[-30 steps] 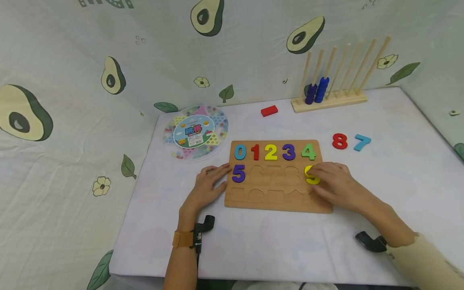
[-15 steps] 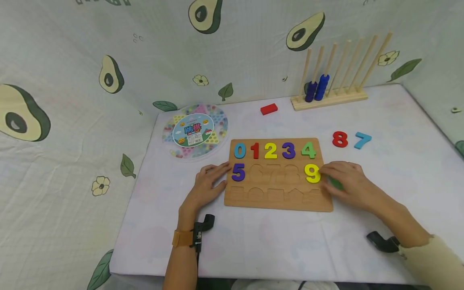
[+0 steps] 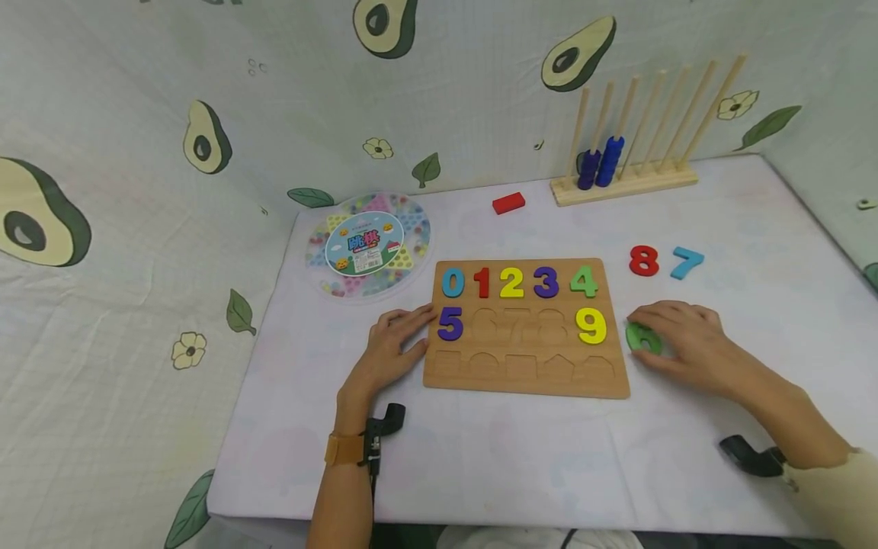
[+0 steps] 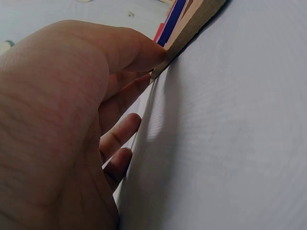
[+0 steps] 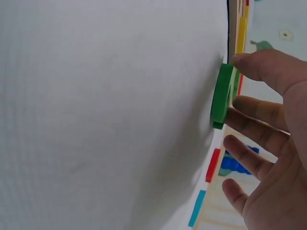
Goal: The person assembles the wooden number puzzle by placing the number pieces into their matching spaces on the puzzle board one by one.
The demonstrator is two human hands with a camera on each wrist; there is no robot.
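A wooden number board (image 3: 524,366) lies on the table, with coloured numbers 0 to 4 across its top row. The purple 5 (image 3: 450,324) and the yellow 9 (image 3: 591,325) sit at either end of the second row. My left hand (image 3: 389,352) rests at the board's left edge, thumb and fingertips touching it, fingers loosely extended. Just right of the board, my right hand (image 3: 686,339) has thumb and fingers around a green number piece (image 3: 643,338), rounded with a hole. In the right wrist view, this green number piece (image 5: 222,93) stands between thumb and fingertips.
A red 8 (image 3: 643,261) and a blue 7 (image 3: 687,263) lie beyond the right hand. Behind them stands a wooden peg rack (image 3: 624,191) with blue beads. A red block (image 3: 508,203) and a round game box (image 3: 366,245) are at the back.
My right hand has let go of the yellow 9, leaving it on the board, and moved right to the green number piece. The left hand keeps its place.
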